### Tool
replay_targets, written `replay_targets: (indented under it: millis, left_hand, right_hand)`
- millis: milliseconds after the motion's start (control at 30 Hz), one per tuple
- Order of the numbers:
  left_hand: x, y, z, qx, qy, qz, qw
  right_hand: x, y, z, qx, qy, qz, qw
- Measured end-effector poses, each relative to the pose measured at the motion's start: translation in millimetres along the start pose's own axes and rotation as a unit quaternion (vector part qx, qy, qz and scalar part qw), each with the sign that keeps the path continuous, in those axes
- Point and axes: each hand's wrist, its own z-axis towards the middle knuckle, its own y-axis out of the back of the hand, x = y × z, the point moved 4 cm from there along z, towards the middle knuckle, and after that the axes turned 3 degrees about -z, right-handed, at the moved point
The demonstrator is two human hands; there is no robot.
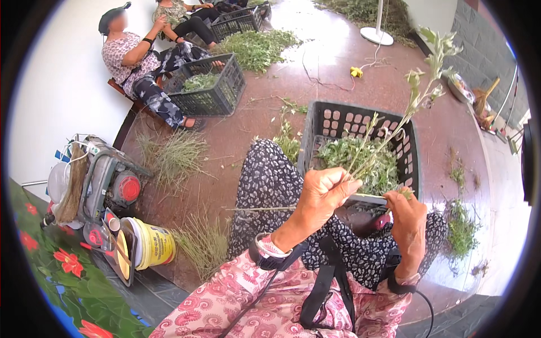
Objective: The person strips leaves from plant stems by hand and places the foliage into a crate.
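Note:
My left hand grips a few leafy stems by their lower ends. Their leafy tops slant up to the right over a black plastic crate. A thinner stem also runs through this hand, its bare end sticking out left above my thigh. Between thumb and fingers, my right hand pinches the other end of that stem, where a little leaf tip shows. Plucked green leaves fill the lower part of the crate, which stands just beyond both hands.
Bare stalks lie in heaps on the floor at left, near a yellow bucket and a machine with a red cap. Two people sit farther off beside another crate and a leafy pile. A cable with a yellow connector crosses the floor.

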Motion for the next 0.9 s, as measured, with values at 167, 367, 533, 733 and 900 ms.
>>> replay_targets:
  millis: [167, 367, 533, 733, 900]
  left_hand:
    - [2.1, -7.8, -0.7, 0.004, -0.031, 0.057, 0.998]
    - [-4.4, -11.4, -2.5, -0.003, -0.051, 0.087, 0.995]
    - [-18.2, 12.7, -3.9, -0.051, -0.065, 0.038, 0.996]
    - [-14.2, 3.1, -7.7, -0.021, -0.042, 0.047, 0.998]
    - [-8.6, -6.7, -8.4, 0.031, -0.005, 0.008, 0.999]
  right_hand:
    - [4.0, -3.1, 5.7, -0.08, -0.028, -0.052, 0.995]
    - [-5.9, -17.3, 8.3, -0.135, -0.115, -0.003, 0.984]
    - [-84.1, 20.5, -6.1, -0.265, -0.334, 0.079, 0.901]
    - [-93.4, 20.7, 30.0, -0.304, -0.125, -0.094, 0.94]
    - [-76.9, 21.5, 22.6, -0.265, -0.221, 0.151, 0.926]
